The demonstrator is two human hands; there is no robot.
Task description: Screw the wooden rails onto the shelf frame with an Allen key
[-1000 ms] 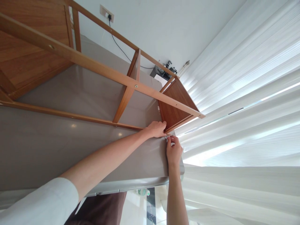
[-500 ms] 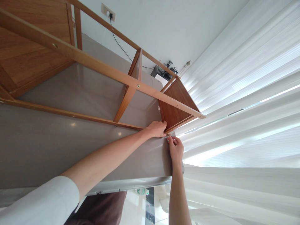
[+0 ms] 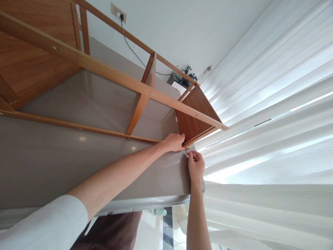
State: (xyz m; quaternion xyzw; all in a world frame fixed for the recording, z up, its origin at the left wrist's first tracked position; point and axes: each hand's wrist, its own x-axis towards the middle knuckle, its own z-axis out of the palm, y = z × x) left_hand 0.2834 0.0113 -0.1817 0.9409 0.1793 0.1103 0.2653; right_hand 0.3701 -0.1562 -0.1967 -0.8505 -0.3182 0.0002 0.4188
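A wooden shelf frame [image 3: 169, 100] lies on its side on a grey-covered table [image 3: 91, 163], with panels joined by long rails. My left hand [image 3: 174, 142] is closed around the end of the lower rail, by the bottom corner of the right end panel [image 3: 196, 106]. Just to the right of that corner, my right hand [image 3: 196, 162] pinches a small, thin metal tool that looks like a hex key [image 3: 186, 152]. Its tip is close to the rail end; whether it sits in a bolt I cannot tell.
White curtains [image 3: 260, 139] hang close to the table's right end. At the back are a dark appliance [image 3: 186, 78] and a black cord [image 3: 134, 52] running to a wall socket [image 3: 119, 13]. Below the front edge show a plastic bottle [image 3: 159, 211] and a dark brown cushion-like thing [image 3: 117, 231].
My right hand has shifted slightly, its fingers turning around the small tool. My left hand keeps its hold at the corner, and the frame stays in place.
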